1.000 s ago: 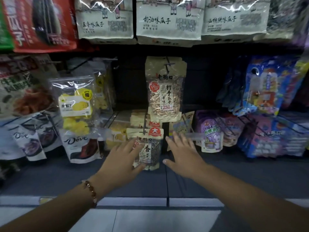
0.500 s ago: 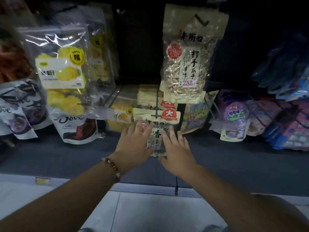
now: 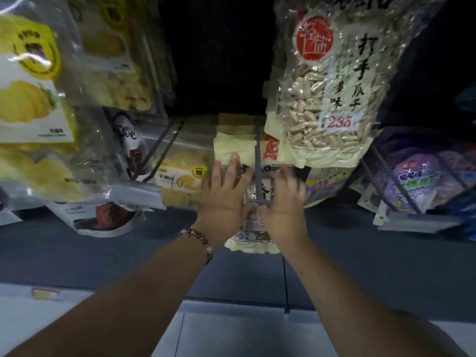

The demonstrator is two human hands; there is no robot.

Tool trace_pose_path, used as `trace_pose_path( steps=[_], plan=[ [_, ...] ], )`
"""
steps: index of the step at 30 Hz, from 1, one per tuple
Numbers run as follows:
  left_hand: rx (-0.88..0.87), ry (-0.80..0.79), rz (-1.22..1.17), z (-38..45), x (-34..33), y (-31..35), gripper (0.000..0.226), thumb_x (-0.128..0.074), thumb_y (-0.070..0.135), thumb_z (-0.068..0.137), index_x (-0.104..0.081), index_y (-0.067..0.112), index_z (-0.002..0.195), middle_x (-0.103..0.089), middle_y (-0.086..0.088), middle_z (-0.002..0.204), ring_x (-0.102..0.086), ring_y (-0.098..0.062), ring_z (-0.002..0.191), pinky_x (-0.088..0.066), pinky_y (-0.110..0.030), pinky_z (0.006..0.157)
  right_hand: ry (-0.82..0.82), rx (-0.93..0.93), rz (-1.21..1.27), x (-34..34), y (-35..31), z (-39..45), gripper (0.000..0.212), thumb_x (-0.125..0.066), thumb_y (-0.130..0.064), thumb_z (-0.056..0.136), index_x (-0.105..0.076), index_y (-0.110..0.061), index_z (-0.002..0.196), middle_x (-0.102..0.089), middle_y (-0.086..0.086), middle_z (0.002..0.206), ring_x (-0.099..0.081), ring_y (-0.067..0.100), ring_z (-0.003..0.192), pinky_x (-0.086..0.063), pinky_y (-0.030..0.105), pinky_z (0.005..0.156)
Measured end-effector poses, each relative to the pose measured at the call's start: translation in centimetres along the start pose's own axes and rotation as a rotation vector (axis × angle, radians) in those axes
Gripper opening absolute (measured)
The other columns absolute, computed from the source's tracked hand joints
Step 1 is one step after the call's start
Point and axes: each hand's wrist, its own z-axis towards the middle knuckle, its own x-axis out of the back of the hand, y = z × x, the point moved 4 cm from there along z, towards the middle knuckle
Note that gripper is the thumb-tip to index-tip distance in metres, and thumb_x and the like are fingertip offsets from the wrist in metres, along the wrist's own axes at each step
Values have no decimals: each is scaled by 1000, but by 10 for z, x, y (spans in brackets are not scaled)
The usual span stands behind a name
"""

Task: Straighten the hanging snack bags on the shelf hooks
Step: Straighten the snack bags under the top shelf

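Moved: both my hands went up onto the small seed bag [image 3: 253,238].
Left hand [image 3: 221,202]: flat, fingers straight.
Right hand [image 3: 282,202]: fingers curled on it.

Beaded bracelet [image 3: 203,242], pale floor tiles [image 3: 231,336]

The big seed bag [image 3: 332,83] at upper right is cream with a clear window, a red round seal, black characters and a red "235". The left bags [image 3: 33,99] are clear with yellow fruit and white-yellow labels. A purple bag [image 3: 414,181] hangs at right. The bracelet [image 3: 199,240] has dark red beads. The shelf [image 3: 77,258] is dark grey.
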Motion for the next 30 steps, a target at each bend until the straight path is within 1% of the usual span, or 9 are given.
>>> trace_pose_path(
  steps=[4,7,9,11,13,16,21,27,30],
  plan=[
    [124,188,-117,-11,2,0,95,-73,51,79,-13,32,151,-28,-12,145,-35,-31,129,-42,-47,101,110,-347,379,0,24,-1,88,-87,-24,64,-38,-12,137,-34,3,131,-38,14,118,-38,27,99],
    [396,265,-675,-26,-8,-18,86,-86,33,71,-33,26,138,-40,0,127,-47,-10,104,-47,-17,81,0,-618,733,-21,36,-6,125,-87,-49,45,-25,-18,149,-40,5,147,-45,20,132,-42,41,109],
    [563,149,-1115,-22,-31,-28,79,-89,25,69,-37,28,128,-49,10,116,-58,-6,102,-45,-6,68,-135,-706,896,-32,38,-8,115,-85,-45,45,-33,-23,145,-57,5,135,-60,23,119,-50,49,101],
    [539,-44,-1298,-16,-48,-27,79,-88,29,71,-38,29,133,-60,11,118,-62,-7,107,-52,-15,76,-239,-732,991,-37,36,-8,78,-85,-32,59,-47,-27,128,-68,4,113,-68,24,102,-55,48,92],
    [528,-151,-1354,-13,-52,-22,85,-86,33,73,-35,27,141,-62,8,124,-61,-12,114,-53,-28,88,-303,-747,1049,-38,36,-6,50,-80,-21,72,-51,-30,112,-68,4,104,-67,24,98,-55,45,90],
    [542,-86,-1345,-14,-42,-12,77,-80,25,82,-30,26,140,-53,21,114,-50,-3,110,-43,-22,89,-299,-722,1085,-34,35,1,36,-76,-13,76,-58,-22,106,-69,8,96,-69,21,83,-58,34,74],
    [511,-160,-1305,-22,-47,1,81,-73,21,89,-21,18,150,-49,25,110,-54,4,102,-45,-10,82,-232,-652,1006,-24,40,2,66,-75,-28,56,-56,-18,118,-70,9,106,-69,27,95,-58,43,84],
    [433,-211,-1178,-25,-39,-5,92,-67,35,93,-1,24,157,-33,0,156,-32,-5,127,-24,-21,99,-219,-695,861,-32,44,-11,56,-73,-33,81,-39,-23,124,-56,-10,102,-54,7,89,-41,30,79],
    [427,-231,-1032,-32,-37,-11,98,-66,45,91,4,28,157,-39,0,154,-40,-20,138,-27,-23,102,-177,-712,766,-31,39,-17,100,-73,-54,63,-32,-19,147,-52,2,138,-52,25,124,-42,41,102]
  ],
)
